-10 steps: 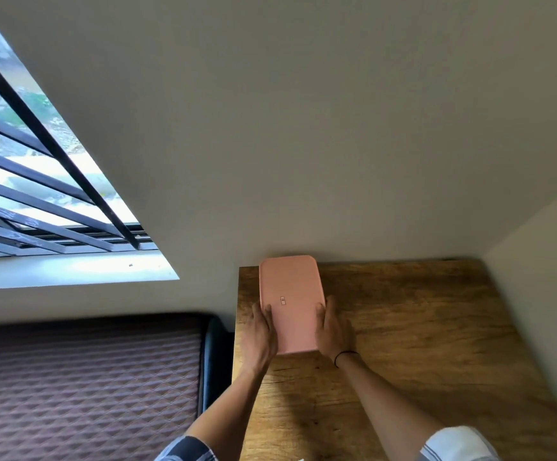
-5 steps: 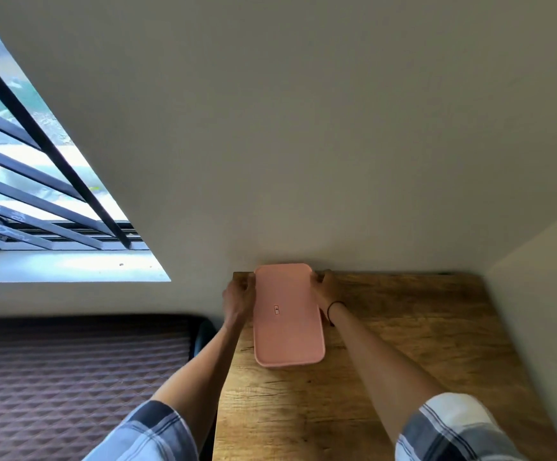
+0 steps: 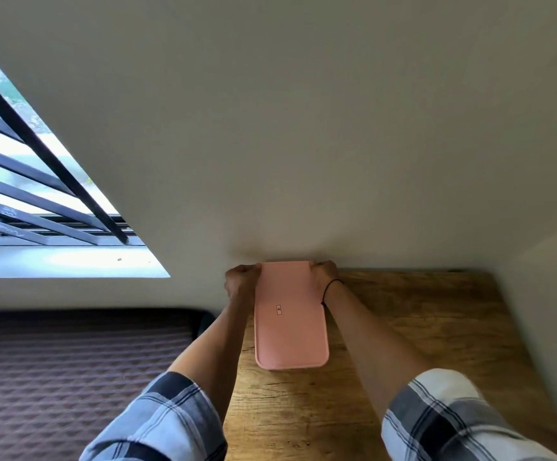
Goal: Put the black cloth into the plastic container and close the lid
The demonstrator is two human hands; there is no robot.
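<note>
A plastic container with a pink lid (image 3: 291, 322) lies lengthwise on the wooden table (image 3: 403, 327), its far end against the wall. The lid covers the container fully. My left hand (image 3: 241, 283) grips the far left corner of the lid, fingers curled over the edge. At the far right corner, my right hand (image 3: 324, 271) holds the lid the same way, with a black band on the wrist. The black cloth is not visible anywhere.
A cream wall (image 3: 303, 144) rises right behind the table, and a side wall (image 3: 549, 311) closes the right. A dark quilted mattress (image 3: 71, 377) lies left of the table, under a barred window (image 3: 31, 194).
Both hands slid from the near end of the lid along its sides to the far corners by the wall. The container stayed in place; the camera leaned closer.
</note>
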